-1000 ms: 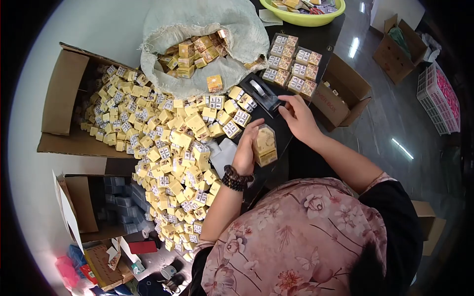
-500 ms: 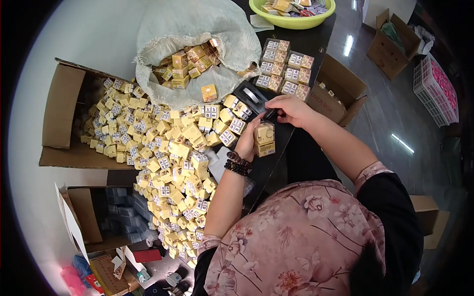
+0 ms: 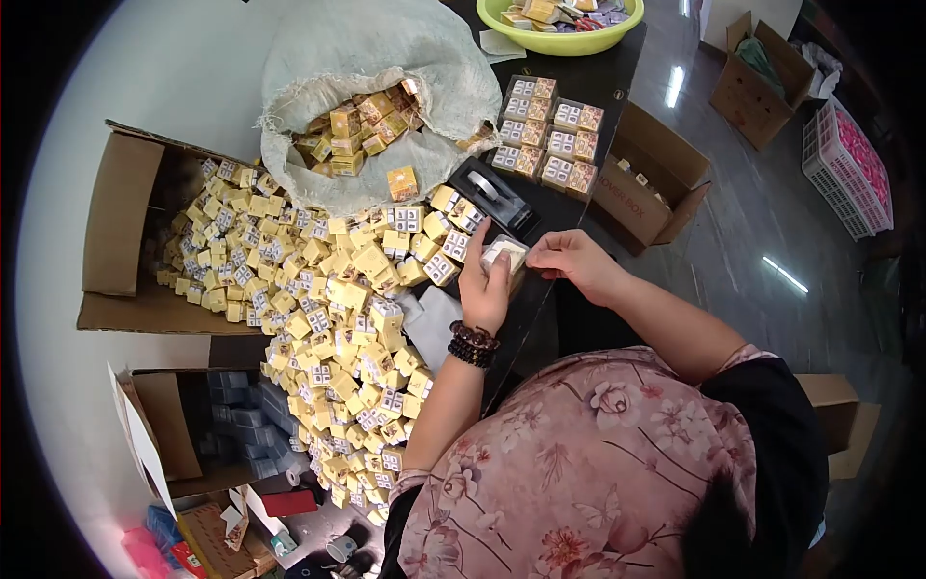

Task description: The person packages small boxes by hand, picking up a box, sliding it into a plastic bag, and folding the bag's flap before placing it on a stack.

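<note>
My left hand (image 3: 485, 292) is wrapped round a small clear-packed box (image 3: 505, 253), its thumb on top and its index finger stretched along the side. At the box's right edge, my right hand (image 3: 576, 264) has thumb and index finger pinched together; what they hold, if anything, is too small to make out. A black tape dispenser (image 3: 492, 198) with a white roll lies just beyond my hands. Past it stand rows of clear-packed blocks (image 3: 522, 134) with printed tops. A heap of loose yellow and white blocks (image 3: 338, 338) spreads left of my left hand.
A woven sack (image 3: 386, 48) of yellow-orange boxes lies behind the heap. An open carton (image 3: 121, 217) stands left, another with grey packs (image 3: 241, 415) below it. A green basin (image 3: 564, 41) sits at the back; an open carton (image 3: 641, 183) stands beyond the table's right edge.
Both hands have drawn back from the tape dispenser. My left hand has turned the packed box and now grips it from above; my right hand has moved to the box's edge.
</note>
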`<state>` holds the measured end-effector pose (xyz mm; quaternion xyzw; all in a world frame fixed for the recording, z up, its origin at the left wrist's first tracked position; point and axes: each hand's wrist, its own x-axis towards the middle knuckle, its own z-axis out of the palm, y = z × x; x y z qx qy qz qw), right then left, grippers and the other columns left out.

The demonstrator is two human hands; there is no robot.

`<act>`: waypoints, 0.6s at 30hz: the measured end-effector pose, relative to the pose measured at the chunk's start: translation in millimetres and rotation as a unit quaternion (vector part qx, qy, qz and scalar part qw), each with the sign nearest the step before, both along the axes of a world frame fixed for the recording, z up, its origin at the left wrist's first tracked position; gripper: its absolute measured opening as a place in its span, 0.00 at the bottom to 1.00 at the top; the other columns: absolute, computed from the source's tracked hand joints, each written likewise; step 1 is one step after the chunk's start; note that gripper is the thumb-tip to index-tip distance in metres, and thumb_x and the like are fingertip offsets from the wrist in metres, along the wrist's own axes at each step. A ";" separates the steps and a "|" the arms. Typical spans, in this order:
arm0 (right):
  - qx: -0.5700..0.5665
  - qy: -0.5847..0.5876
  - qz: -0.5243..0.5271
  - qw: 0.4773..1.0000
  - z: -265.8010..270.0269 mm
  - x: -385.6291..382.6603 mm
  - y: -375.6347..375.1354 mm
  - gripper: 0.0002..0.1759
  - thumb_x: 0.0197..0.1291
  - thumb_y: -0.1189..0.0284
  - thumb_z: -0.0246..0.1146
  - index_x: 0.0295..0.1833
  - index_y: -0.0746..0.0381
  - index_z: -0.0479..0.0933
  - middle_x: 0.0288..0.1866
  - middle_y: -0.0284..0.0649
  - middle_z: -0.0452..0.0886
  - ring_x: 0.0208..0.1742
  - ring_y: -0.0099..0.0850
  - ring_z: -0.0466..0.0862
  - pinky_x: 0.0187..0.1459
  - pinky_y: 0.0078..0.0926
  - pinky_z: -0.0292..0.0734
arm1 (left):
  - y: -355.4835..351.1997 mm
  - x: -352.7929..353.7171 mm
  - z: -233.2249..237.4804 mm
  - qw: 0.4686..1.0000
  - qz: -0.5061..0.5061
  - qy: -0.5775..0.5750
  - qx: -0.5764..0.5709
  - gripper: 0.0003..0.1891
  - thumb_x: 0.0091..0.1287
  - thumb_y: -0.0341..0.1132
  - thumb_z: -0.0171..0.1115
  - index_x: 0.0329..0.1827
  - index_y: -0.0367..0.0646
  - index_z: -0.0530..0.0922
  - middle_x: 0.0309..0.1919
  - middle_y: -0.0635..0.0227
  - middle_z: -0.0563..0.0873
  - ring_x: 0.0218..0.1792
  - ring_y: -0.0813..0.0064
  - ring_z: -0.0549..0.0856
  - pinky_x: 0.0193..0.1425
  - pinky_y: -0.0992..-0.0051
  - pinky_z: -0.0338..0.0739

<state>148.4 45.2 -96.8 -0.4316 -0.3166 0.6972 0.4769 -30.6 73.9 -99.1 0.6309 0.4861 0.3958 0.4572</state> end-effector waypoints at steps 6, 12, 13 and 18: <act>-0.072 -0.021 0.068 0.995 17.8 0.0 -9.8 0.12 0.63 0.64 0.66 0.29 0.59 0.80 0.31 0.29 0.81 0.36 0.17 0.77 0.40 0.17 0.69 | -19.7 -1.9 22.2 0.993 -0.002 0.060 0.100 0.30 0.64 0.33 0.59 0.70 0.39 0.67 0.42 0.58 0.81 0.42 0.68 0.81 0.49 0.71 0.76; 0.168 -0.251 0.065 0.951 6.3 -5.3 -22.3 0.24 0.61 0.55 0.68 0.30 0.67 0.77 0.27 0.33 0.77 0.30 0.22 0.74 0.35 0.21 0.69 | -36.3 7.6 25.3 0.912 -0.025 -0.345 -0.222 0.21 0.73 0.43 0.44 0.56 0.35 0.73 0.45 0.62 0.82 0.44 0.70 0.81 0.54 0.73 0.75; 0.205 -0.260 -0.002 0.944 8.0 -11.2 -26.4 0.23 0.59 0.54 0.70 0.35 0.67 0.76 0.35 0.36 0.76 0.34 0.23 0.75 0.37 0.22 0.71 | -37.1 7.0 23.0 0.869 -0.023 -0.401 -0.290 0.21 0.73 0.45 0.44 0.54 0.36 0.73 0.44 0.61 0.82 0.45 0.69 0.82 0.54 0.72 0.76; 0.211 -0.159 0.040 0.964 -0.6 -20.6 -40.7 0.29 0.57 0.63 0.73 0.57 0.64 0.68 0.51 0.36 0.73 0.55 0.26 0.76 0.55 0.25 0.73 | -48.3 7.5 24.6 0.867 -0.032 -0.389 -0.310 0.28 0.78 0.58 0.34 0.58 0.43 0.69 0.49 0.62 0.81 0.51 0.67 0.82 0.57 0.66 0.77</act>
